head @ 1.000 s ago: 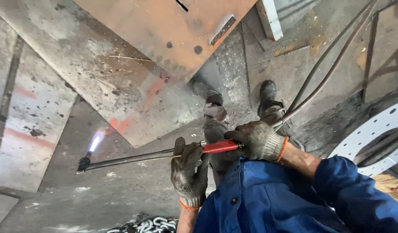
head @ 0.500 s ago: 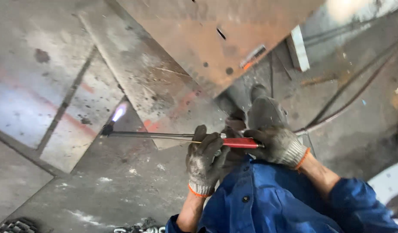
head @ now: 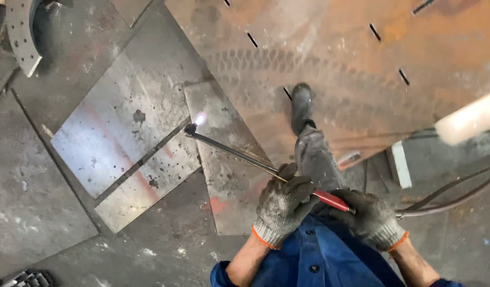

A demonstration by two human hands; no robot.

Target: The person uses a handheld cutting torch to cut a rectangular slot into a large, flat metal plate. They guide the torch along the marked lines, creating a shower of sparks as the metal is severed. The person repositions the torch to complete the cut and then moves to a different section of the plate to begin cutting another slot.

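Observation:
I hold a long cutting torch (head: 239, 155) with a red handle in both gloved hands. My left hand (head: 281, 208) grips the tube near its middle. My right hand (head: 371, 217) is closed on the red handle at the rear. The torch tip carries a small bluish-white flame (head: 200, 119) above a grey steel plate (head: 223, 159) lying on the floor. My boot (head: 302, 105) stands on a large rusty plate (head: 351, 69).
More grey steel plates (head: 122, 127) lie to the left. A perforated curved metal part (head: 22, 37) sits at the top left. Hoses (head: 447, 199) trail off to the right. A pale blurred bar (head: 468, 123) crosses the right edge.
The view has swung, so the rusty plate fills the upper right. The torch now angles up-left, with its flame over the narrow grey plate. Both hands keep their grip.

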